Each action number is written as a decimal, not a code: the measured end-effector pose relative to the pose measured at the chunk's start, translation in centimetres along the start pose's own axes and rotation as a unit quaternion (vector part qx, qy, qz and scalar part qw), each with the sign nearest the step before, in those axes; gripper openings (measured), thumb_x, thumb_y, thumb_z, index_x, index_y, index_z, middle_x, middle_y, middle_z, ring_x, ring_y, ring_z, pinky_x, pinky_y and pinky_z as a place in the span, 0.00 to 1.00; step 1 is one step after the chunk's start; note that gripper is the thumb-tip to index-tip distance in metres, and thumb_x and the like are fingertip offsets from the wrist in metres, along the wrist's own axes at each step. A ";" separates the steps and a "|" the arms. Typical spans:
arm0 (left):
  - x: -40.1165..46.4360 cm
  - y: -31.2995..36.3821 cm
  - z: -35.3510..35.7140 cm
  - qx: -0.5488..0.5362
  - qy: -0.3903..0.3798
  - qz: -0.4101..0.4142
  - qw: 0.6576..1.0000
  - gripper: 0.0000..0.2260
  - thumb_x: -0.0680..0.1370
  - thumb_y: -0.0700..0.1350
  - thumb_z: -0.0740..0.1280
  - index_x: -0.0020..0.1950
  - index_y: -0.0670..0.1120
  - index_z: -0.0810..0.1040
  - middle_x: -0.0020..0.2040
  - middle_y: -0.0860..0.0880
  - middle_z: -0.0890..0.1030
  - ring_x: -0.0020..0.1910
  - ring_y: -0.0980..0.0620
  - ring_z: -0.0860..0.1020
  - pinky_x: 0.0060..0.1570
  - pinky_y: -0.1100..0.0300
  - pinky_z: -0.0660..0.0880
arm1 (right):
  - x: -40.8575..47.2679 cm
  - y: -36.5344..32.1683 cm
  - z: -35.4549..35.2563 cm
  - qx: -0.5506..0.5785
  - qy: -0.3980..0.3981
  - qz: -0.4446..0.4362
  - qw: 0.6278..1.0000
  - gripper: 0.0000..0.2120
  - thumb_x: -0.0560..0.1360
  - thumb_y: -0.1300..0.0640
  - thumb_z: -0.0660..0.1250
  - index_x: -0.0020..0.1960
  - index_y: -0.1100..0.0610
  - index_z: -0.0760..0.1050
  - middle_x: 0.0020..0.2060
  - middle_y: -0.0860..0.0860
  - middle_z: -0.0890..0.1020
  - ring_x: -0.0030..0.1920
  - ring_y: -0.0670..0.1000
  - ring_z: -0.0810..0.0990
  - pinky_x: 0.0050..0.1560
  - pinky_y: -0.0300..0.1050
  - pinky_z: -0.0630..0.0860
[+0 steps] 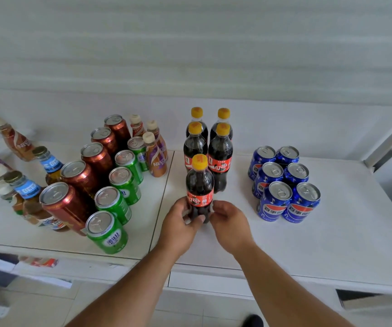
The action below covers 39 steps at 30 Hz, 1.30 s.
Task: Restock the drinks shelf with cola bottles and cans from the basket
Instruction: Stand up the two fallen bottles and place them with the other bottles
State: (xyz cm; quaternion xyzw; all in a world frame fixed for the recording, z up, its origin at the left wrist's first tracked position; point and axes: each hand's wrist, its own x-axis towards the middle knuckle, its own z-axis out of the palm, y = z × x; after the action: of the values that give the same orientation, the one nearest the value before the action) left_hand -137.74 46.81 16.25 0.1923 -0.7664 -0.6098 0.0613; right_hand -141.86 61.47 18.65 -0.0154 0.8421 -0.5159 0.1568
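Observation:
A cola bottle point(199, 185) with a yellow cap and red label stands upright on the white shelf point(331, 232), in front of several like bottles point(220, 159) set in two rows. My left hand point(180, 225) wraps its base from the left, thumb across the front. My right hand point(230, 223) touches the base from the right with its fingertips. Several blue cola cans point(284, 182) stand in two rows to the right of the bottles. The basket is out of view.
Left of the seam stand rows of green cans point(119, 197) and red-brown cans point(84, 178), coffee bottles point(156, 156) and beer bottles point(27, 192). The shelf's front edge runs below my wrists. A white upright post point(388, 140) rises at the right.

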 end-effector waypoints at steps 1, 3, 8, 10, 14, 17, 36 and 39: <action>0.0 0.1 0.0 0.001 0.002 0.004 1.000 0.21 0.76 0.42 0.77 0.65 0.57 0.76 0.61 0.58 0.83 0.58 0.69 0.78 0.61 0.64 0.75 | -0.3 0.1 0.3 0.006 -0.012 -0.009 1.000 0.16 0.77 0.59 0.67 0.61 0.47 0.83 0.54 0.42 0.87 0.56 0.46 0.85 0.57 0.43 0.79; 0.0 0.1 0.1 0.002 0.009 0.010 1.000 0.20 0.76 0.44 0.77 0.62 0.61 0.76 0.59 0.61 0.83 0.56 0.72 0.78 0.59 0.66 0.75 | -0.6 0.0 0.7 0.018 -0.010 -0.024 1.000 0.15 0.78 0.58 0.68 0.60 0.44 0.84 0.52 0.40 0.88 0.55 0.43 0.85 0.58 0.43 0.80; 1.2 1.2 0.8 0.006 0.007 0.010 1.000 0.19 0.78 0.39 0.74 0.56 0.63 0.77 0.53 0.65 0.83 0.53 0.75 0.78 0.58 0.64 0.76 | 0.1 -0.6 0.5 0.037 0.005 -0.042 0.998 0.15 0.81 0.56 0.66 0.65 0.45 0.82 0.55 0.40 0.87 0.56 0.42 0.84 0.61 0.44 0.79; 1.7 1.7 1.2 0.005 -0.002 0.012 1.000 0.19 0.79 0.37 0.73 0.60 0.60 0.76 0.53 0.66 0.81 0.51 0.78 0.77 0.55 0.70 0.74 | 0.6 -0.8 0.3 0.038 0.008 -0.040 0.998 0.14 0.81 0.56 0.66 0.65 0.46 0.82 0.54 0.41 0.87 0.55 0.42 0.84 0.60 0.45 0.80; 2.5 2.0 1.4 0.004 -0.014 0.014 1.000 0.20 0.79 0.36 0.72 0.68 0.52 0.77 0.55 0.64 0.81 0.56 0.71 0.78 0.61 0.65 0.75 | 1.6 -1.1 0.1 0.031 0.010 -0.030 0.999 0.13 0.81 0.55 0.65 0.63 0.46 0.82 0.52 0.43 0.87 0.54 0.45 0.84 0.60 0.49 0.81; 2.8 2.1 1.4 0.002 -0.006 0.015 1.000 0.20 0.79 0.36 0.72 0.68 0.50 0.77 0.56 0.60 0.81 0.58 0.65 0.78 0.62 0.64 0.75 | 2.0 -1.4 0.1 0.034 0.010 -0.024 0.999 0.13 0.81 0.56 0.65 0.63 0.46 0.81 0.51 0.44 0.87 0.53 0.46 0.85 0.60 0.50 0.81; 4.1 2.1 1.7 -0.006 -0.006 0.009 1.000 0.18 0.78 0.30 0.71 0.59 0.51 0.76 0.50 0.64 0.79 0.48 0.72 0.77 0.42 0.78 0.74 | 2.5 -2.7 0.2 0.011 -0.025 0.002 1.000 0.20 0.83 0.59 0.62 0.75 0.51 0.71 0.62 0.48 0.82 0.64 0.52 0.79 0.60 0.43 0.72; 4.0 2.1 1.6 0.001 -0.009 0.005 1.000 0.19 0.79 0.32 0.71 0.58 0.55 0.76 0.50 0.66 0.79 0.49 0.73 0.79 0.44 0.78 0.74 | 2.4 -2.9 0.1 0.003 -0.029 0.008 1.000 0.19 0.83 0.58 0.62 0.74 0.51 0.71 0.62 0.48 0.82 0.63 0.52 0.79 0.58 0.43 0.72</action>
State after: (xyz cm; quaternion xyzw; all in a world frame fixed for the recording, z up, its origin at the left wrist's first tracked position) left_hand -142.38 47.15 17.35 0.1835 -0.7687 -0.6101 0.0573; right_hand -144.55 59.55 20.54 -0.0230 0.8358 -0.5162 0.1856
